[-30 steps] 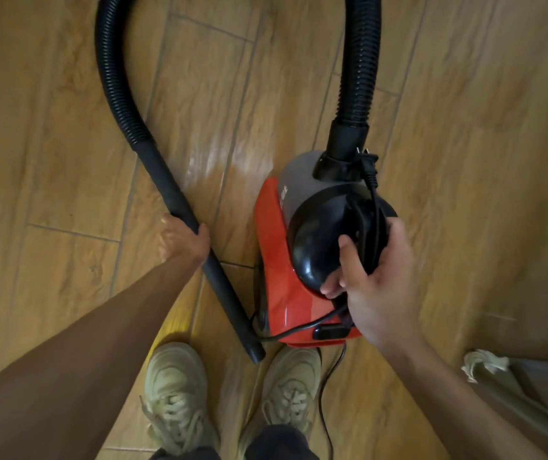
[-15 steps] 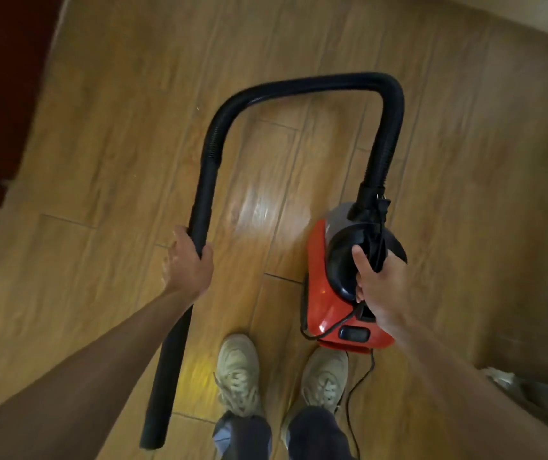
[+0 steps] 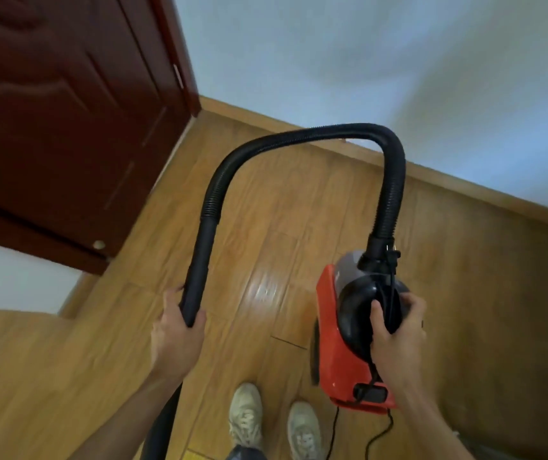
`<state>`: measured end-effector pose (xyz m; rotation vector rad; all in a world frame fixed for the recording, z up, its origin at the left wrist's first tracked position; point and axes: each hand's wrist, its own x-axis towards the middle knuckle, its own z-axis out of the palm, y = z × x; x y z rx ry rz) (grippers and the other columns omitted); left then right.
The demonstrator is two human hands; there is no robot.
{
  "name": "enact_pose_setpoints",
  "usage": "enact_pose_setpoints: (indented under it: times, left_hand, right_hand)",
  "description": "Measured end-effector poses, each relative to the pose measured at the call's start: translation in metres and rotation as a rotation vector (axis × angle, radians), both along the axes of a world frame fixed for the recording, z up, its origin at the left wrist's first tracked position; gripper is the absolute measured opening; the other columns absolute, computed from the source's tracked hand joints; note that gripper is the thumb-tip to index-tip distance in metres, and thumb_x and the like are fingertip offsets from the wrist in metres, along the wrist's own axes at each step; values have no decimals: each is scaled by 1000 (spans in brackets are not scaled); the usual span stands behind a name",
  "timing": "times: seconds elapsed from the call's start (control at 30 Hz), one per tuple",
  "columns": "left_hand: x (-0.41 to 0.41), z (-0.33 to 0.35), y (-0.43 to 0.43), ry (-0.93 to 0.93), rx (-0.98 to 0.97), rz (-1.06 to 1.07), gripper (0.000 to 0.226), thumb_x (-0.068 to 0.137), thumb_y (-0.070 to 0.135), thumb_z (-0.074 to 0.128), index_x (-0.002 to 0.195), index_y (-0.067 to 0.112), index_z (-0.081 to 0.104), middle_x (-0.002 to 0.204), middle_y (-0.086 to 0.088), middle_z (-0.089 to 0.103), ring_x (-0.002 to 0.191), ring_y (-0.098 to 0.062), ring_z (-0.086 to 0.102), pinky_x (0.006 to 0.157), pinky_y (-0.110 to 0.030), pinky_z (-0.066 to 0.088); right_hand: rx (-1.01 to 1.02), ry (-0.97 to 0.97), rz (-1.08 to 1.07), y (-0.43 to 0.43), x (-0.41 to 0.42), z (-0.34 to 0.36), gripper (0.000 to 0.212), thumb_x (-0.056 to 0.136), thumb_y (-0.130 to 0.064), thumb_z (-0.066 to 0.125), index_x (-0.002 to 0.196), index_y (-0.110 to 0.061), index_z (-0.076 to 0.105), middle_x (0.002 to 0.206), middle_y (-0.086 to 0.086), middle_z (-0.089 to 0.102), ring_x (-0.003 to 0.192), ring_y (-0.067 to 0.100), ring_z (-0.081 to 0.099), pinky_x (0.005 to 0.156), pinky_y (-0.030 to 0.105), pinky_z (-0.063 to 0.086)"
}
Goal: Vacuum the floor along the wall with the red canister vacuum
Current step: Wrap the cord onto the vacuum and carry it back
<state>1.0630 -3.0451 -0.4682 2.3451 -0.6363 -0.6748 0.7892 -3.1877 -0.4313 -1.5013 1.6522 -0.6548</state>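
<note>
The red canister vacuum (image 3: 329, 330) hangs at the right, lifted off the wooden floor (image 3: 266, 227). My right hand (image 3: 395, 330) grips its black top handle together with the cord. A black ribbed hose (image 3: 302, 137) arches from the canister's top over to the left and joins a rigid black wand (image 3: 201, 260). My left hand (image 3: 176, 333) is closed around the wand; the wand's lower end runs down behind my forearm. The white wall (image 3: 365, 61) with a wooden skirting board (image 3: 465, 180) lies ahead.
A dark red door (image 3: 60, 127) stands at the left, meeting the wall at a corner. My two feet in pale sneakers (image 3: 246, 416) stand at the bottom centre. The black power cord (image 3: 379, 436) trails down behind the canister.
The view has tilted up, bringing the wall, skirting and door into sight. Both hands keep their grips, and the canister and wand are carried higher and nearer the wall.
</note>
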Motion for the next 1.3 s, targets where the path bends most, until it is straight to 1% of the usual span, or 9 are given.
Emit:
enact_pose_setpoints:
  times: [0.07, 0.2, 0.4, 0.5, 0.67, 0.87, 1.03, 1.17, 1.3]
  left_hand:
    - [2, 45, 14, -14, -33, 38, 46, 92, 22, 65, 129, 27, 39, 97, -10, 68, 70, -27, 68, 59, -38, 56]
    - [-13, 121, 53, -56, -79, 146, 45, 92, 17, 65, 131, 25, 42, 89, -5, 63, 59, -15, 62, 46, -23, 41]
    - [-43, 198, 98, -94, -176, 379, 43, 92, 19, 65, 129, 24, 43, 85, 0, 61, 57, -21, 62, 46, -28, 46]
    - [-56, 226, 125, -119, -227, 486, 43, 91, 17, 65, 128, 24, 44, 85, -1, 63, 60, -21, 63, 48, -28, 45]
    - [-76, 264, 196, -219, -267, 632, 46, 90, 16, 67, 129, 23, 45, 80, 7, 62, 62, -13, 61, 48, -26, 43]
    - [-115, 299, 297, -313, -276, 802, 43, 90, 14, 68, 127, 16, 46, 75, 14, 56, 63, -15, 62, 55, -36, 53]
    - [-158, 319, 401, -390, -291, 1008, 42, 90, 17, 69, 125, 16, 46, 85, 0, 64, 66, -19, 62, 54, -28, 43]
    - [-200, 343, 485, -430, -269, 1182, 41, 89, 17, 68, 122, 20, 44, 89, -2, 64, 69, -22, 64, 57, -33, 51]
    - [-233, 367, 561, -496, -296, 1334, 41, 88, 18, 67, 122, 24, 45, 88, -3, 66, 71, -22, 64, 62, -41, 56]
  right_hand:
    - [-40, 5, 25, 2, -4, 47, 23, 100, -28, 58, 114, -25, 40, 84, -11, 62, 70, 9, 65, 59, 39, 55]
    - [-95, -26, 136, 3, -18, 127, 23, 101, -26, 58, 117, -25, 41, 92, -17, 59, 77, -3, 61, 67, 23, 48]
    - [-126, -2, 414, 6, -30, 203, 22, 98, -32, 60, 112, -29, 43, 75, 2, 68, 52, 23, 67, 48, 47, 58]
    - [-136, -31, 553, 16, -22, 227, 25, 99, -29, 60, 116, -21, 44, 57, 7, 62, 37, 28, 57, 34, 43, 49]
    - [-189, -73, 752, 51, 3, 257, 23, 98, -31, 61, 115, -23, 46, 66, 2, 66, 42, 16, 60, 42, 36, 51]
    - [-261, -133, 984, 135, 42, 294, 19, 98, -29, 61, 112, -29, 48, 71, 6, 67, 47, 32, 61, 43, 52, 52]
    - [-271, -213, 1178, 232, 68, 328, 16, 99, -28, 61, 109, -26, 50, 63, 15, 63, 44, 37, 58, 35, 51, 46]
    - [-263, -286, 1307, 317, 85, 350, 15, 98, -27, 63, 105, -26, 50, 61, 12, 60, 40, 33, 53, 33, 46, 44]
    - [-216, -424, 1440, 402, 107, 367, 16, 96, -27, 66, 102, -32, 52, 75, 0, 63, 59, 24, 57, 59, 36, 50]
